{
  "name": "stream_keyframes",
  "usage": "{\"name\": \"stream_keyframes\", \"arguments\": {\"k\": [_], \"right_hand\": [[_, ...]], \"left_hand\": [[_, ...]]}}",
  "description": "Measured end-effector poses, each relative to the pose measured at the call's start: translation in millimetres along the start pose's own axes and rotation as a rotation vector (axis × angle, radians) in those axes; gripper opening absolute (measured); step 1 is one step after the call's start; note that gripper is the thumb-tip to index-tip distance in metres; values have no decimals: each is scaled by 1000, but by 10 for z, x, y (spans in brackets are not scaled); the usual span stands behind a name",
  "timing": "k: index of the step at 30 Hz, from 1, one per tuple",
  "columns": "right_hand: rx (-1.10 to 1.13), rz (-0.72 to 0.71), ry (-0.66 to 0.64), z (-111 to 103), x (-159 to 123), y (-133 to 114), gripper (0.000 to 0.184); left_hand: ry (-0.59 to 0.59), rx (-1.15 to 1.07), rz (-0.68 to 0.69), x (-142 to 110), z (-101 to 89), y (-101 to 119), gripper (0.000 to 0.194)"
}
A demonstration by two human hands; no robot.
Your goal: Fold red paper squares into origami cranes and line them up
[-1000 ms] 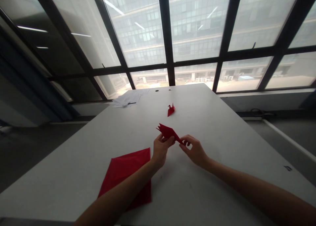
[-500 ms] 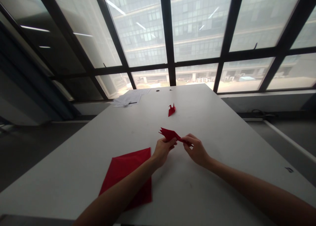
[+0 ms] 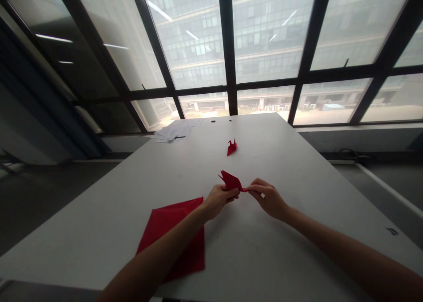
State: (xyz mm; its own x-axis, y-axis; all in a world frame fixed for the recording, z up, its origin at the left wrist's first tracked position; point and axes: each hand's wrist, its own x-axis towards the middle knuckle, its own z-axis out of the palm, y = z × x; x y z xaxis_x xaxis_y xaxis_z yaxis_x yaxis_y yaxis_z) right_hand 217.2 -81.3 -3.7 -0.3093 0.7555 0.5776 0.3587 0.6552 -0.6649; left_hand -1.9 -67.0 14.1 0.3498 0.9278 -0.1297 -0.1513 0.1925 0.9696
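A flat square sheet of matte red paper (image 3: 175,238) lies on the smooth pale grey counter (image 3: 297,170), turned like a diamond, its near corner hidden under the person's left forearm. Farther back, by the counter's far left corner, rests a loose pile of thin white paper sheets (image 3: 173,131). Near the middle, the left hand (image 3: 220,198) pinches the body of a small, sharply creased red paper model (image 3: 231,181), whose pointed tips stick up and back; it is held just above the counter. The right hand (image 3: 269,198) closes thumb and fingertips on the model's narrow right-hand point. The two hands nearly meet. Beyond them, well apart, a tiny folded red paper crane (image 3: 231,147) stands upright on the counter. Dark metal window frames (image 3: 228,51) rise behind.
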Motion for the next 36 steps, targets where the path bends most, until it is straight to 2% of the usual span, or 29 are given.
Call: {"name": "stream_keyframes", "arguments": {"k": [4,7,10,13,15,17,19,22,25,31,36], "right_hand": [[-41,-51,78,-42,15,2,17],[13,-78,82,-65,33,-22,12],[137,0,118,-62,48,-36,10],[398,176,104,-38,54,-38,37],[590,257,4,-24,52,-40,57],[689,290,-97,-14,46,-44,63],[691,302,-135,-4,38,-47,58],[594,293,-95,24,30,-55,42],[526,256,-63,67,27,-84,36],[502,264,-47,177,13,-138,40],[536,446,23,254,-17,-117,44]], "left_hand": [[-44,57,-16,-24,7,21,30],[-103,108,-41,-65,28,62,26],[-179,152,-93,-117,56,112,24],[-254,137,-160,-149,70,147,23],[-279,102,-189,-153,67,162,23],[-284,77,-203,-150,58,175,25],[-291,63,-225,-150,53,190,27],[-301,63,-265,-160,58,214,28],[-317,76,-301,-175,71,240,30],[-326,108,-327,-187,66,265,28],[-283,136,-267,-175,71,243,21]]}}
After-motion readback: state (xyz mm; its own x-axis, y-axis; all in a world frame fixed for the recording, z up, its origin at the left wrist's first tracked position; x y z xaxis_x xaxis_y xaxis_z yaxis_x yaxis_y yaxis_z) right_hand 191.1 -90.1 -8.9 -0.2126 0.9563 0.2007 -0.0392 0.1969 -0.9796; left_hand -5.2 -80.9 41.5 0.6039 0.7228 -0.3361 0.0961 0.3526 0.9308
